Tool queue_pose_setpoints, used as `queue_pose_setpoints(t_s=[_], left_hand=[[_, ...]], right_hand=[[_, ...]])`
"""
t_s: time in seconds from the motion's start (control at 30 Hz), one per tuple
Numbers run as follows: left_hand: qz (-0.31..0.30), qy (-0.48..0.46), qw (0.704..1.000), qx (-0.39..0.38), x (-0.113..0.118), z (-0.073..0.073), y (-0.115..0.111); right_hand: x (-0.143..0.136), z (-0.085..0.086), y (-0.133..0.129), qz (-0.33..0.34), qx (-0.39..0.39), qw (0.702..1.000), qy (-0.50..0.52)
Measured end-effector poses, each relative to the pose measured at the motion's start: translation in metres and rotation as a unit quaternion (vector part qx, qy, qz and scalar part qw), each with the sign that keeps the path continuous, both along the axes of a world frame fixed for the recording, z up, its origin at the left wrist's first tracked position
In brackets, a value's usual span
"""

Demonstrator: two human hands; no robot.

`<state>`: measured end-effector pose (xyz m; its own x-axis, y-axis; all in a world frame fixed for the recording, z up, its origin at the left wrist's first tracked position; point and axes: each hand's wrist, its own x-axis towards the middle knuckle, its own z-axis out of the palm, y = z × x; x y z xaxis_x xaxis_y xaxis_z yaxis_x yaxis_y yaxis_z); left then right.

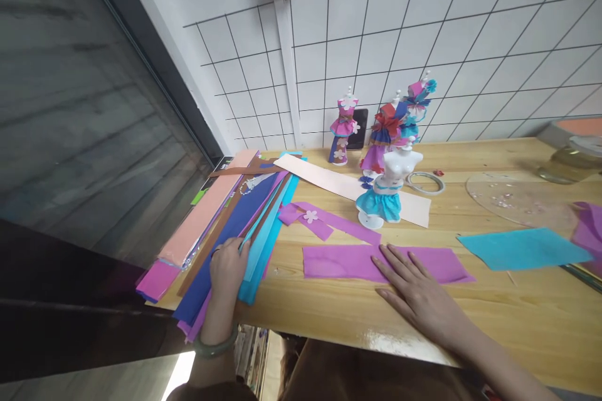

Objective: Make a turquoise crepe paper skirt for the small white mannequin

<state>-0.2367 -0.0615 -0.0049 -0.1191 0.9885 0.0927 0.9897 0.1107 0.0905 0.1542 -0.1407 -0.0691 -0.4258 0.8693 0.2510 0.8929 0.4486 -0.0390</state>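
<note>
At the left, my left hand (229, 265) lies on a pile of coloured strips (235, 219), its fingers bent over the blue and turquoise ones. What its fingertips hold, if anything, is hidden. My right hand (414, 291) rests flat with fingers spread on a purple strip (338, 262) laid lengthwise. Above that strip are narrower purple pieces (348, 225) with a pale flower (311, 217). A small white mannequin (399, 164) in a turquoise skirt (382, 203) stands behind my right hand, beside a long pale strip (329, 182).
Dressed figures (386, 128) and a dark phone (361, 128) stand near the tiled wall. A tape roll (426, 183), a clear round tray (503, 197), a turquoise sheet (522, 249) and a glass jar (571, 161) are to the right. The wooden table's front edge runs near my forearms.
</note>
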Motion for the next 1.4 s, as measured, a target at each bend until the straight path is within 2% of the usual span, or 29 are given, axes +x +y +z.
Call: queue_pose_setpoints(t_s=[0.23,0.33,0.47,0.63,0.8,0.93,1.1,1.27,1.4], left_hand=[[0.0,0.035,0.999,0.008,0.008,-0.004,-0.001],[-0.009,-0.03,1.0,0.004,-0.001,-0.001,0.004],[0.003,-0.133,0.991,-0.016,-0.015,0.01,0.01],[-0.005,-0.206,0.979,-0.001,-0.021,0.023,0.014],[-0.034,-0.327,0.944,0.018,-0.021,0.041,0.01],[-0.025,-0.461,0.887,0.015,-0.018,0.061,-0.001],[0.062,-0.642,0.763,0.044,-0.01,0.083,-0.019],[0.136,-0.724,0.653,0.174,-0.005,0.093,-0.033],[0.107,-0.789,0.558,0.233,-0.003,0.102,-0.043]], right_hand=[[-0.001,0.001,-0.001,-0.002,0.002,1.0,-0.009],[-0.001,0.002,-0.001,-0.001,0.002,1.0,-0.007],[-0.002,0.003,-0.001,0.0,0.004,1.0,-0.006],[-0.002,0.003,-0.001,-0.001,0.006,1.0,-0.01],[-0.002,0.003,-0.001,-0.002,0.003,1.0,-0.013],[-0.002,0.003,-0.001,-0.001,0.002,1.0,-0.009],[-0.001,0.003,-0.001,0.0,0.0,1.0,-0.002],[-0.002,0.002,0.0,-0.001,-0.003,1.0,0.011],[-0.002,0.002,0.0,-0.003,-0.001,1.0,0.002]])
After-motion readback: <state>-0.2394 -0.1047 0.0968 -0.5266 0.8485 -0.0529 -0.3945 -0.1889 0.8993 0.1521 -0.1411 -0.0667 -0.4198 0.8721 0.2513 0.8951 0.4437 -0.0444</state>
